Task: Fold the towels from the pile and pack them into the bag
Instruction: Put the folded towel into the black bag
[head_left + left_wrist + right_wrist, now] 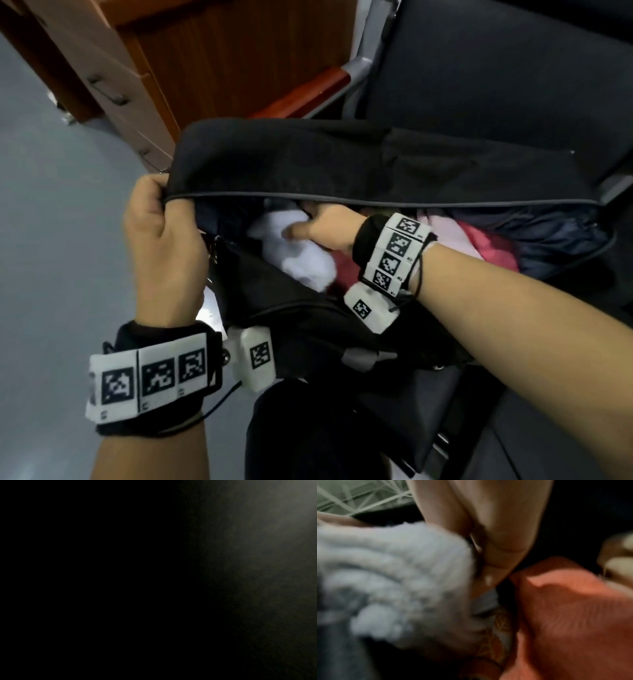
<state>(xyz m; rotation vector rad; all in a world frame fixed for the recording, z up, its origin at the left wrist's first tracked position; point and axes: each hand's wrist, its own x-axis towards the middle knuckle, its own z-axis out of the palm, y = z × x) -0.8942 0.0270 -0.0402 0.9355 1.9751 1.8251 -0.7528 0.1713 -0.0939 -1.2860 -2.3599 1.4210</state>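
Note:
A black bag (342,161) lies open on a dark chair seat. My left hand (164,219) grips the piped edge of its flap at the left end and holds it up. My right hand (322,224) is inside the opening, thumb on top of a white towel (301,260) and fingers (501,527) down its far side, holding it. In the right wrist view the fluffy white towel (393,574) sits left of the fingers and a red towel (573,615) lies to their right. Pink and red towels (486,246) fill the bag's right part. The left wrist view is dark.
A wooden cabinet with drawers (120,85) stands at the back left on a grey floor (51,240). The chair's backrest (496,68) rises behind the bag, with a reddish wooden armrest (308,92). My dark trouser leg (301,438) is just below the bag.

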